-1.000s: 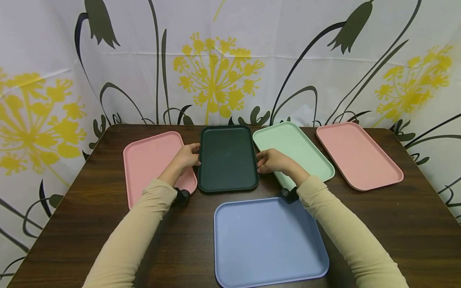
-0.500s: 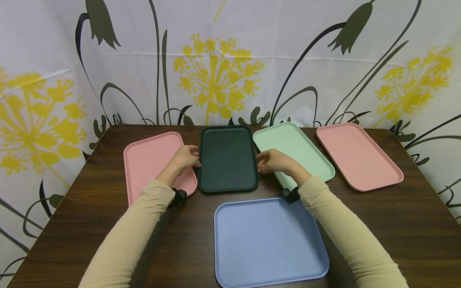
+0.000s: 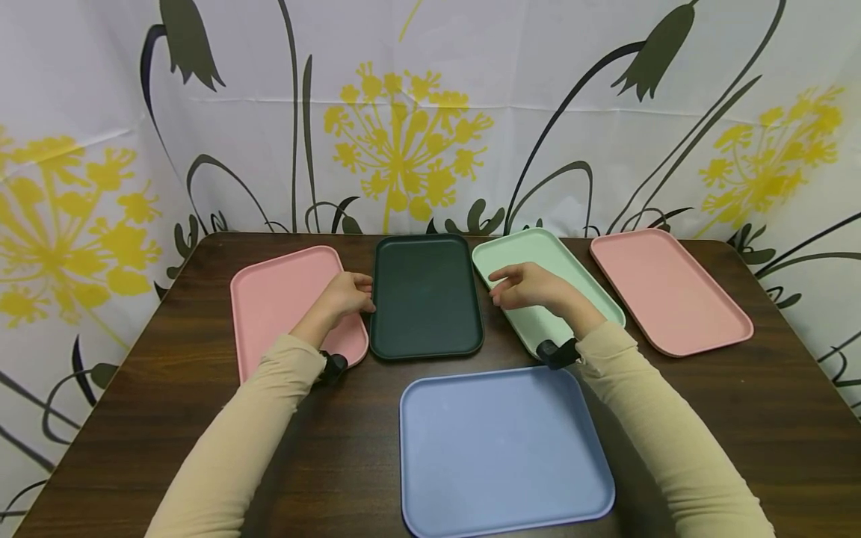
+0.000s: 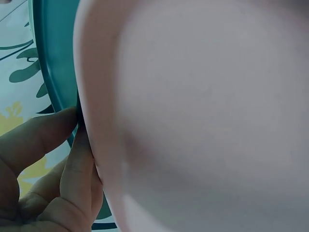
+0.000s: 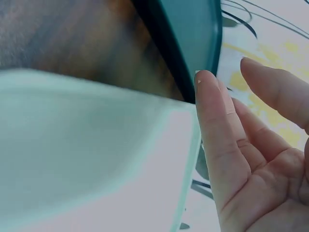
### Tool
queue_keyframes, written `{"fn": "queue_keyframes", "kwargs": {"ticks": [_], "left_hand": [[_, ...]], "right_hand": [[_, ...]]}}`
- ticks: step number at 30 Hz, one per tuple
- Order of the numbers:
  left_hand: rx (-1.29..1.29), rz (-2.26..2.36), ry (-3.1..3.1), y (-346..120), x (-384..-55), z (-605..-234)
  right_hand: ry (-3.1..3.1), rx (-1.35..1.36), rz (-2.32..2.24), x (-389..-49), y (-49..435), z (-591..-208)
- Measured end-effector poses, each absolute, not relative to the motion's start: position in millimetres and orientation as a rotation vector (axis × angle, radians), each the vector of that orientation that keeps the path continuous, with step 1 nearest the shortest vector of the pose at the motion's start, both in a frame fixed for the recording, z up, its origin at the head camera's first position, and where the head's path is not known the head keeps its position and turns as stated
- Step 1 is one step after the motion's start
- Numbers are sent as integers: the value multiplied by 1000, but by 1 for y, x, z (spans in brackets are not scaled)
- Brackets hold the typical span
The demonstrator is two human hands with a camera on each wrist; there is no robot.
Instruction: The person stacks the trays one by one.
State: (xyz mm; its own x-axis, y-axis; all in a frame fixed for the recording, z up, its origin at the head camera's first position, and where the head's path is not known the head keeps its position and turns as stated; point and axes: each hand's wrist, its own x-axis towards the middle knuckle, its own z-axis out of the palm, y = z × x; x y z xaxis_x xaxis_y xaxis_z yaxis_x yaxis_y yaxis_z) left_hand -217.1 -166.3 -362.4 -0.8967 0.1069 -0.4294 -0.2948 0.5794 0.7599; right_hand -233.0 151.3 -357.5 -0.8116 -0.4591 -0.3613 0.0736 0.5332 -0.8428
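Observation:
In the head view a dark green tray (image 3: 427, 299) lies upright between my hands. At its left edge my left hand (image 3: 345, 294) holds the rim with thumb and fingertips; the left wrist view has those fingertips (image 4: 72, 118) meeting at the dark rim. My right hand (image 3: 528, 286) hovers over the mint green tray (image 3: 545, 258), a short way right of the dark tray. Its thumb and fingers are apart and hold nothing in the right wrist view. Under my left forearm lies a pink tray (image 3: 285, 291), partly hidden.
A larger blue tray (image 3: 504, 448) lies in front, its top right corner near my right wrist. Another pink tray (image 3: 673, 291) lies tilted at the far right. All rest on a dark wooden table (image 3: 336, 463) before a flower-print cloth (image 3: 430, 45).
My right hand has let go of the dark green tray's right edge and moved right and up, over the mint tray. The trays and my left hand stay in place.

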Motion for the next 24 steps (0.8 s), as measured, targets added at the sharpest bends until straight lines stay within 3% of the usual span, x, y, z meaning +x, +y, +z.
{"fn": "queue_keyframes", "kwargs": {"ticks": [24], "left_hand": [[-125,1254,2405,-167,-216,-365]], "right_hand": [[2263,-223,-1409,-229,232,-325]]}}
